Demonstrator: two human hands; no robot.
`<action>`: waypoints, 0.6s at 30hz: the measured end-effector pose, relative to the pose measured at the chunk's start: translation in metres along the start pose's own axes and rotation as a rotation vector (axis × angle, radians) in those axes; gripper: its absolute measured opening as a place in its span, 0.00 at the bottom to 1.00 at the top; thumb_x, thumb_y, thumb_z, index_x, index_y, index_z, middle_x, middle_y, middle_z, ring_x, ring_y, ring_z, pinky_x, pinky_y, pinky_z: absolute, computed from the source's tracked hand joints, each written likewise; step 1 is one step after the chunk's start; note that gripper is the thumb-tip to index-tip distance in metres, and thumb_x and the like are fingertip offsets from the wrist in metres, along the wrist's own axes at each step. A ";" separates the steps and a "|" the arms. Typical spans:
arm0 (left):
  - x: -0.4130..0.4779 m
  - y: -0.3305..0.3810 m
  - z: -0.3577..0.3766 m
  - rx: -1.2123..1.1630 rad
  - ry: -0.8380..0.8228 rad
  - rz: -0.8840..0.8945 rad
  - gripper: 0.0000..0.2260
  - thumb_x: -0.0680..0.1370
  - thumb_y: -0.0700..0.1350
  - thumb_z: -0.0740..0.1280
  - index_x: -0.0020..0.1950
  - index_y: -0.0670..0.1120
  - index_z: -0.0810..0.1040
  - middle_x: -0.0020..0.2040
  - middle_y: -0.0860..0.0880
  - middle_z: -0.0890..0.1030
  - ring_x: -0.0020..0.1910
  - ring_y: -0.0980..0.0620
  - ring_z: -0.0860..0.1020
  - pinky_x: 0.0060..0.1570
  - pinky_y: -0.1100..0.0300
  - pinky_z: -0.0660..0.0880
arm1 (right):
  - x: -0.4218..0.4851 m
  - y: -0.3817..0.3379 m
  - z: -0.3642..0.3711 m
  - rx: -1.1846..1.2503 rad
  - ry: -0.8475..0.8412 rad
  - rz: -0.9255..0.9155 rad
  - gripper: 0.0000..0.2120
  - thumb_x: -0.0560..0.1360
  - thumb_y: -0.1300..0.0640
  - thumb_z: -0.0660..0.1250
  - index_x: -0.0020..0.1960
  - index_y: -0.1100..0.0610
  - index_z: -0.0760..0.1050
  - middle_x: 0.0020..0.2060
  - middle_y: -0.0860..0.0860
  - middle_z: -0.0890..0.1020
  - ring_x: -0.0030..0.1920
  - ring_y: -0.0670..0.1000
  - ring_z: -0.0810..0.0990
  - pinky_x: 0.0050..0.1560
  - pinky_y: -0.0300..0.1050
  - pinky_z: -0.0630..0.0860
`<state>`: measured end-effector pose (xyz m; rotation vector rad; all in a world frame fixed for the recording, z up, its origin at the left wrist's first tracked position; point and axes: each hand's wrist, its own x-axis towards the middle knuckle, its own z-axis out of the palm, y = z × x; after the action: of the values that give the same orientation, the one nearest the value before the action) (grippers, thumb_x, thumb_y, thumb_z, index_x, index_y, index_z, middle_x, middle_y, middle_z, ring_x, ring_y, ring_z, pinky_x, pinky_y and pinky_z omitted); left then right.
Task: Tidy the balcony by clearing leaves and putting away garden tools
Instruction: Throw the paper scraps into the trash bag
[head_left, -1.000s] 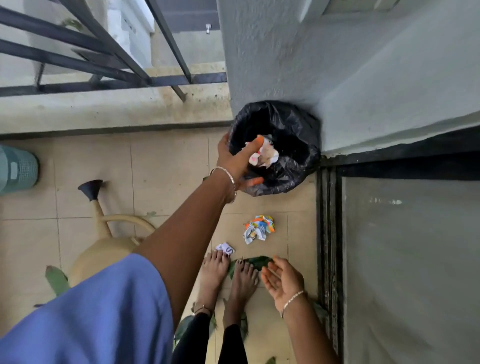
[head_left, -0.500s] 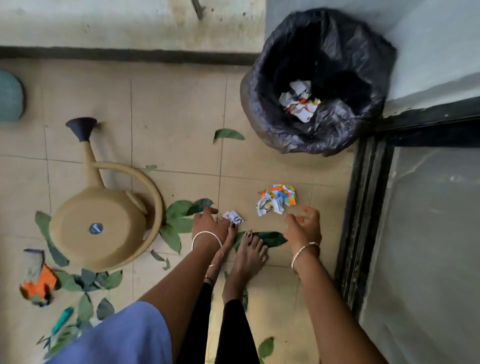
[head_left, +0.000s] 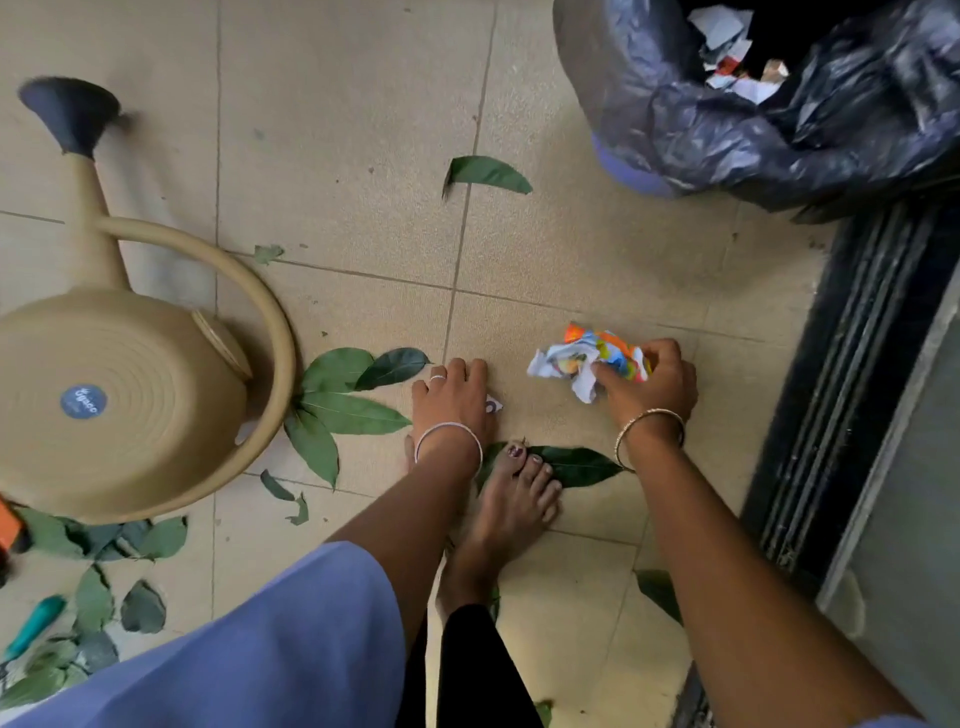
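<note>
Paper scraps are seen inside a bin lined with a glossy black bag, top right. On beige floor tiles, a crumpled colourful paper is gripped by the right hand. A small white scrap is half covered by the left hand, and any grasp cannot be told. A tan plastic watering can is tipped on its side at left, with smooth green leaves fanned beside its looped handle. A teal-handled tool is seen among leaves at lower left. The right edge is bounded by a dark door track
</note>
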<state>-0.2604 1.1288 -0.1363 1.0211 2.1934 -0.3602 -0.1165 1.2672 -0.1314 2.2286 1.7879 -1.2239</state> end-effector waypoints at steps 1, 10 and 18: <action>0.002 -0.003 -0.001 -0.015 0.000 0.020 0.15 0.77 0.49 0.64 0.63 0.48 0.68 0.60 0.45 0.74 0.60 0.42 0.72 0.54 0.49 0.67 | -0.004 0.000 -0.003 0.027 -0.006 0.011 0.20 0.64 0.53 0.80 0.48 0.58 0.74 0.45 0.56 0.79 0.46 0.57 0.77 0.40 0.42 0.66; -0.021 -0.013 -0.068 -0.702 0.168 -0.120 0.08 0.79 0.48 0.65 0.48 0.45 0.70 0.42 0.45 0.76 0.40 0.45 0.74 0.35 0.56 0.61 | -0.081 -0.021 -0.061 0.377 0.086 0.179 0.19 0.65 0.59 0.78 0.50 0.53 0.71 0.48 0.56 0.81 0.37 0.51 0.81 0.30 0.38 0.77; -0.068 -0.034 -0.169 -0.997 0.291 -0.129 0.09 0.75 0.45 0.55 0.52 0.48 0.72 0.39 0.46 0.79 0.35 0.44 0.77 0.34 0.54 0.73 | -0.107 -0.166 -0.146 0.664 0.321 -0.087 0.20 0.70 0.68 0.70 0.58 0.55 0.70 0.47 0.49 0.81 0.40 0.43 0.82 0.37 0.42 0.80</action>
<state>-0.3336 1.1525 0.0322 0.3751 2.2409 0.8135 -0.1791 1.3063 0.1031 2.8563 1.7721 -1.7756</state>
